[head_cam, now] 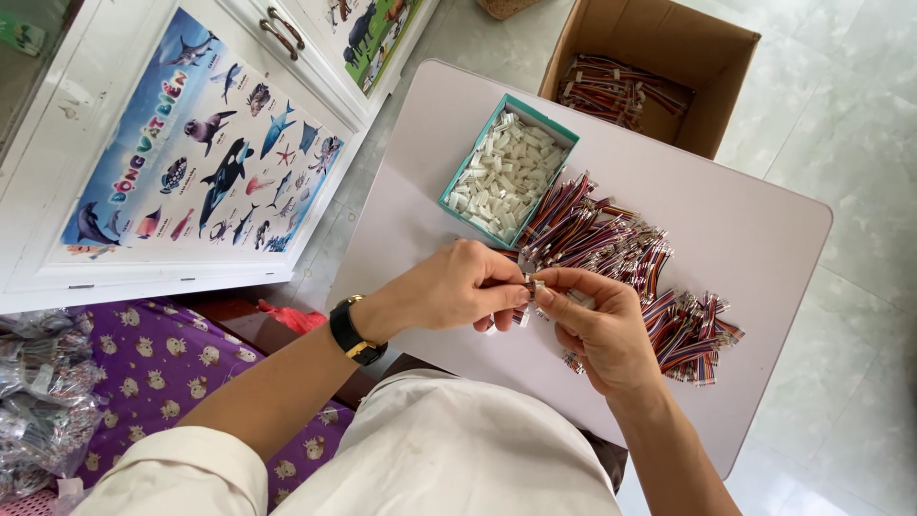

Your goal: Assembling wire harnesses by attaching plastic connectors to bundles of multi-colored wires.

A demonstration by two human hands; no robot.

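Together, a small white plug (531, 286) was pinched by the fingers of the left hand (458, 287) and right hand (602, 334) above the worktop (764, 239).

left hand (457, 287), right hand (597, 330), fingertips pinched together

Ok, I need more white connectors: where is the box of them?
In the head view, the teal box sits on the table's far left, beside the wire bundles.

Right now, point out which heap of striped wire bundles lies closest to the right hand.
The smaller heap of wire bundles, just beyond the right hand near the table's outer edge. The larger heap lies farther off, beside the teal box of white connectors.
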